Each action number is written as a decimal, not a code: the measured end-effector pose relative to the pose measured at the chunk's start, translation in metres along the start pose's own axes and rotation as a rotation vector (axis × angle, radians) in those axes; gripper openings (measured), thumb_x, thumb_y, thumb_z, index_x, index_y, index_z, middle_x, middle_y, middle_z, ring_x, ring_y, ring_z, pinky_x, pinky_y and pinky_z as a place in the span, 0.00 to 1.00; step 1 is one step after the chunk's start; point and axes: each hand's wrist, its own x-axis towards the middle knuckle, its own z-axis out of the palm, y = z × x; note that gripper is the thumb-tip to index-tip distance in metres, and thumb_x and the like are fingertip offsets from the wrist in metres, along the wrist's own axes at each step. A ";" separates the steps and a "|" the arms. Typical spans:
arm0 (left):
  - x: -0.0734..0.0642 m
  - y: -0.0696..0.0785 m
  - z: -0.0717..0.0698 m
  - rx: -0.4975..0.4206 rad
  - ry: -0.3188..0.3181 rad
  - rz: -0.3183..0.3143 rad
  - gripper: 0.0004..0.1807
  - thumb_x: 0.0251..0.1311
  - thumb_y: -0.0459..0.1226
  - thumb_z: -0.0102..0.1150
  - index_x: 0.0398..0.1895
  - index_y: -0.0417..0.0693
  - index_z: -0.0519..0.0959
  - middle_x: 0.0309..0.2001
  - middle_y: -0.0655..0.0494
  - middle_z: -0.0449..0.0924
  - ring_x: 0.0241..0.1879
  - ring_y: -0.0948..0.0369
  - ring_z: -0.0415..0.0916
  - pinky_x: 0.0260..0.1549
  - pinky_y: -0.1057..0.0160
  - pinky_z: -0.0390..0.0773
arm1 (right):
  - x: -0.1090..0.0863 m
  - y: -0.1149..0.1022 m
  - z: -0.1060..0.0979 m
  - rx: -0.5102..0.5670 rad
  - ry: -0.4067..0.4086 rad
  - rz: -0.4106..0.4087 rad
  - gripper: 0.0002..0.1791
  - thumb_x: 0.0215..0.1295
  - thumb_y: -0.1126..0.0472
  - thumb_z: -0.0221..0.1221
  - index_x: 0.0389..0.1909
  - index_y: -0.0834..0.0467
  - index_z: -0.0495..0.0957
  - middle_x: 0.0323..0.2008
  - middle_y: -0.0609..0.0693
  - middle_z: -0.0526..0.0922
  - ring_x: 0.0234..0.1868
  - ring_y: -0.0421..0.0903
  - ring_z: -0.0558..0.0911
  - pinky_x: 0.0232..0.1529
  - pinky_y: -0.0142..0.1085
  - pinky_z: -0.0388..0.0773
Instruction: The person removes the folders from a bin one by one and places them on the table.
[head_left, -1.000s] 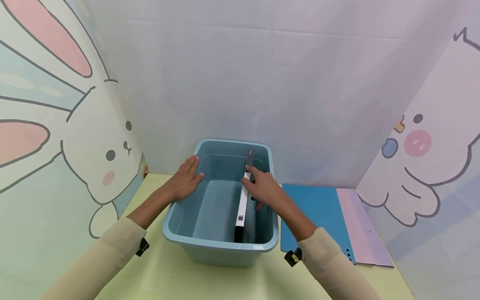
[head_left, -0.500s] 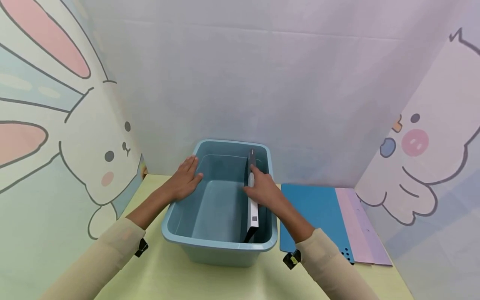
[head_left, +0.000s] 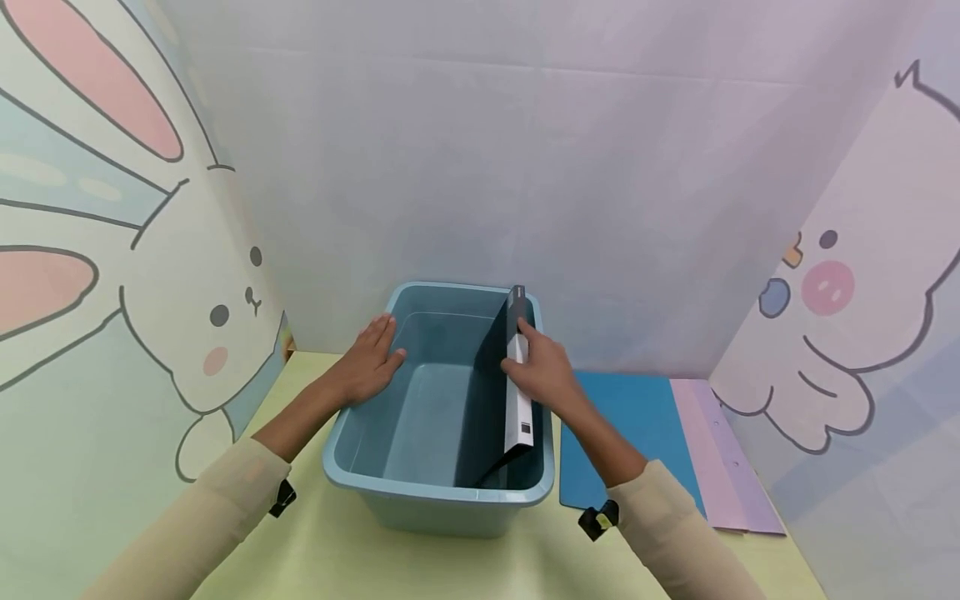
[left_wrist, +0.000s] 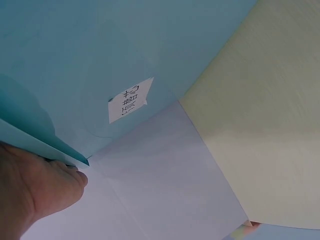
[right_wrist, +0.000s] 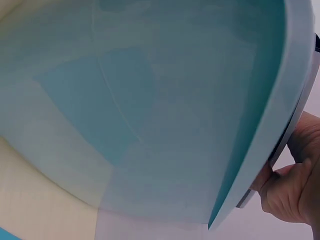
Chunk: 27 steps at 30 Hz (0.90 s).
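A light blue plastic tub (head_left: pixel 438 492) stands on the table. Across its left rim lies my left hand (head_left: pixel 367 362), fingers straight and thumb spread towards the inside. My right hand (head_left: pixel 543 371) pinches a binder (head_left: pixel 517 408) with a black and white spine, near the tub's right side. Its spine faces up, its dark cover slants down into the tub, and its far top end overlaps the back rim. In the right wrist view the right hand (right_wrist: pixel 290 185) shows beyond the tub's edge, gripping the binder. The left wrist view has the left hand (left_wrist: pixel 45 185) at the rim.
Right of the tub, a blue folder (head_left: pixel 622 433) lies flat beside pink and lilac ones (head_left: pixel 731 467). The pale yellow table (head_left: pixel 300 542) is enclosed by a plain fabric wall (head_left: pixel 465 167) behind and cartoon-printed side walls. A white label (left_wrist: pixel 130 100) is on the tub's outside.
My right hand has taken a firmer grip on the binder and raised it, moving it right so that more of its dark cover shows. The left hand has stayed on the rim.
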 end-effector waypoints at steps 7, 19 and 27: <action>0.000 -0.001 -0.001 0.025 0.002 0.003 0.40 0.93 0.45 0.38 0.89 0.22 0.44 0.91 0.26 0.39 0.92 0.29 0.37 0.90 0.29 0.42 | 0.000 0.007 -0.013 0.127 0.026 0.033 0.47 0.78 0.57 0.61 0.93 0.54 0.54 0.65 0.73 0.87 0.48 0.63 0.94 0.42 0.48 0.94; 0.000 -0.001 -0.001 0.068 -0.002 0.006 0.39 0.92 0.44 0.36 0.89 0.22 0.44 0.91 0.26 0.39 0.92 0.29 0.37 0.90 0.29 0.42 | -0.004 0.022 -0.031 0.267 0.090 0.046 0.44 0.80 0.59 0.62 0.93 0.48 0.57 0.65 0.74 0.85 0.53 0.67 0.94 0.44 0.47 0.95; 0.001 -0.004 0.000 0.061 0.009 0.028 0.40 0.92 0.44 0.36 0.88 0.20 0.45 0.91 0.23 0.40 0.91 0.27 0.37 0.90 0.29 0.43 | -0.006 0.033 -0.047 0.390 0.118 0.055 0.43 0.79 0.61 0.62 0.92 0.46 0.60 0.66 0.73 0.86 0.46 0.57 0.96 0.39 0.36 0.93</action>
